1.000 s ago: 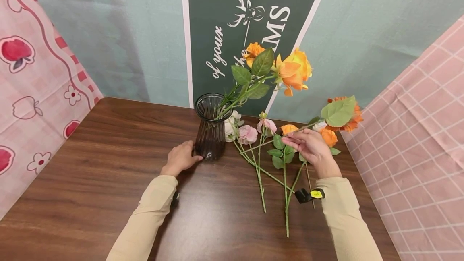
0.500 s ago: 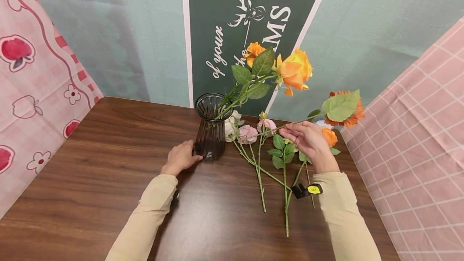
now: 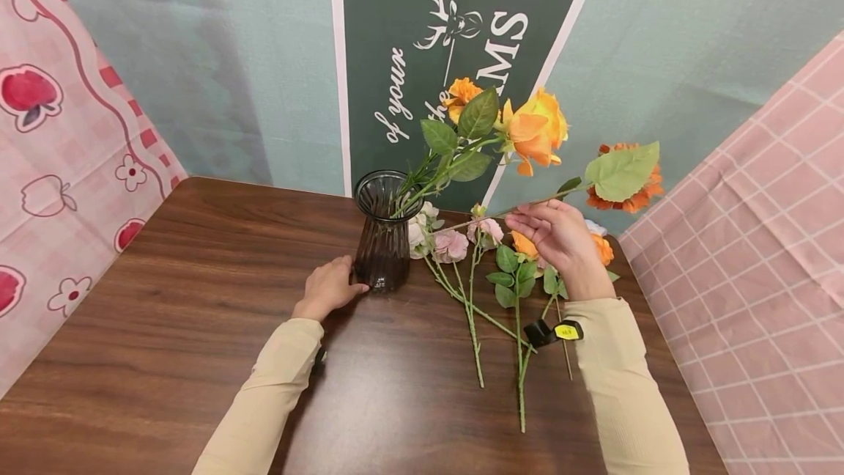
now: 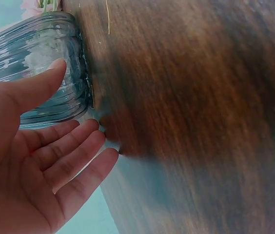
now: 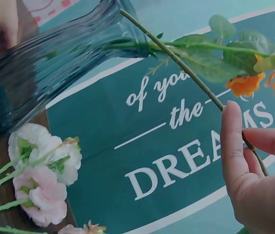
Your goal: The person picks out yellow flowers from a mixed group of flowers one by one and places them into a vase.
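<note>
A dark glass vase (image 3: 382,251) stands upright on the table, with orange roses (image 3: 535,130) leaning out of its mouth to the right. My left hand (image 3: 327,286) rests at the vase's lower left side; in the left wrist view its fingers are loosely extended and the thumb lies along the glass. Between thumb and fingers my right hand (image 3: 560,244) pinches the thin stem (image 5: 186,68) of a rust-orange flower (image 3: 629,178) with a broad green leaf (image 3: 623,171). That flower is raised above the table, head to the right, stem end pointing left towards the vase.
Pink flowers (image 3: 451,245) and white flowers (image 3: 418,233) lie right of the vase, their stems towards me. More orange flowers (image 3: 602,248) lie under and beyond my right hand. A printed cloth (image 3: 290,94) hangs behind the wooden table (image 3: 198,328); pink cloths flank both sides.
My right hand has risen and shifted slightly left, lifting the rust-orange flower higher above the others. The left hand and the vase have stayed in place.
</note>
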`<state>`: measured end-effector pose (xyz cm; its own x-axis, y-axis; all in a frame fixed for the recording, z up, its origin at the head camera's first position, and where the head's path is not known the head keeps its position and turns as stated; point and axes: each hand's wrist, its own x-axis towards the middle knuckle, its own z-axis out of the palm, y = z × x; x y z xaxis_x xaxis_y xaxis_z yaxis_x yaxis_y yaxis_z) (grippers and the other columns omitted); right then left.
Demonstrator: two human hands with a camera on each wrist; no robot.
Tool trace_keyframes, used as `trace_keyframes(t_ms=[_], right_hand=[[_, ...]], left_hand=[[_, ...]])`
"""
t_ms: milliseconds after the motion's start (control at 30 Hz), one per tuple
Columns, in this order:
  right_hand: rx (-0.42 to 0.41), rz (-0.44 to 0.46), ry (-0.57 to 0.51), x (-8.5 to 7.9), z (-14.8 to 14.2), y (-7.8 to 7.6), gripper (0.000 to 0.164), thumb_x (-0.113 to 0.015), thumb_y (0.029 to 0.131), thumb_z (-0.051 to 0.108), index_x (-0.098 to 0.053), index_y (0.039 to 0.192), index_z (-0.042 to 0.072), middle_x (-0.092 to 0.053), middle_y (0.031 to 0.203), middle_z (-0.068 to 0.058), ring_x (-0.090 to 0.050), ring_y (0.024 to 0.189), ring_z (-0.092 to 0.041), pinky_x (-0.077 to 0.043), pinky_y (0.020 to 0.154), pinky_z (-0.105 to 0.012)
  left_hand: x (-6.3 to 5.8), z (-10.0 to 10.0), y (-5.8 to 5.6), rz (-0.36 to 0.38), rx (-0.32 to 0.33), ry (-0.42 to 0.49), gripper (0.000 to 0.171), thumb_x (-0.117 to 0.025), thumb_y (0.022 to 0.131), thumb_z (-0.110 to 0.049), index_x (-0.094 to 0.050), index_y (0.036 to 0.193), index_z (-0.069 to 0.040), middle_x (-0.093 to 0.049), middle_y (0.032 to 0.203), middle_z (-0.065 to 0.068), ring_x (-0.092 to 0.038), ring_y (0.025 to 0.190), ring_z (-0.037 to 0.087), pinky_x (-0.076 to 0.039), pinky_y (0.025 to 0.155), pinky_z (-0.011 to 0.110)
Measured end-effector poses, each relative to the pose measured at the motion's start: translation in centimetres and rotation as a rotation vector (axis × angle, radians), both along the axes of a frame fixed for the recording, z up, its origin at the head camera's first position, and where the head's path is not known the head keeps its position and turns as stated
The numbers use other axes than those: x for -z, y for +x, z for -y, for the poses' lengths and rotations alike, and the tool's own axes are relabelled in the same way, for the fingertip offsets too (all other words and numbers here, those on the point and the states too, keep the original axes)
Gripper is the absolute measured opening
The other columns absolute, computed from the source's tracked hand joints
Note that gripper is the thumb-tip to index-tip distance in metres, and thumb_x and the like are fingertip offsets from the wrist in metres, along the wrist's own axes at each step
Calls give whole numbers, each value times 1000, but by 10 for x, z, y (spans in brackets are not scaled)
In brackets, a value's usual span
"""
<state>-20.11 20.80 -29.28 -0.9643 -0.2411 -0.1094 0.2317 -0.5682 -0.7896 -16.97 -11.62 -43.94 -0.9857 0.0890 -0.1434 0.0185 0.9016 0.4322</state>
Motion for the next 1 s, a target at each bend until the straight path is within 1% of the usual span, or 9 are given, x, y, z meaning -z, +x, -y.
trace_keyframes(t_ms=[267,400,600,767,867,1000], right_hand=[[-2,-14,-43,-11,10,-2,30,-38,90,-14,-61,71,-12,-64,73,-23,-66,74,-32,-53,73,-37],[6,-29,-47,-14,14,-3,30,-38,90,-15,-62,71,-13,-64,73,-23,-66,75,-32,-53,73,-36],[33,-27,-41,-19,23,-4,30,-38,90,-15,-62,73,-13,-63,73,-22,-66,74,-31,-53,73,-36],[58,-30,18,-21,32,-5,27,-39,90,-15,-61,76,-11,-62,73,-22,-66,74,-30,-52,74,-35],[61,-63,88,-21,39,-5,27,-39,90,-14,-61,76,-9,-62,73,-21,-66,73,-28,-52,75,-34],[58,-111,138,-20,46,-5,23,-40,89,-15,-59,77,-10,-61,72,-19,-66,70,-27,-52,74,-34]], left_hand=[[0,0,0,-1,-4,-1,66,-66,82,-37,-45,129,4,-49,127,22,-49,109,43,-40,86,53],[0,0,0,-1,-6,-1,67,-66,83,-37,-44,131,4,-48,128,22,-48,111,43,-39,88,53],[0,0,0,0,-2,0,66,-66,83,-36,-44,130,5,-49,127,23,-48,111,42,-38,89,52],[1,0,0,-2,-1,-2,66,-66,83,-36,-44,130,4,-49,127,23,-48,111,42,-38,89,52],[1,0,0,-2,-3,-1,66,-66,83,-36,-45,129,5,-49,127,23,-49,110,42,-39,89,52],[1,0,0,1,-4,-1,66,-66,83,-36,-44,130,5,-49,128,23,-48,111,42,-38,90,52]])
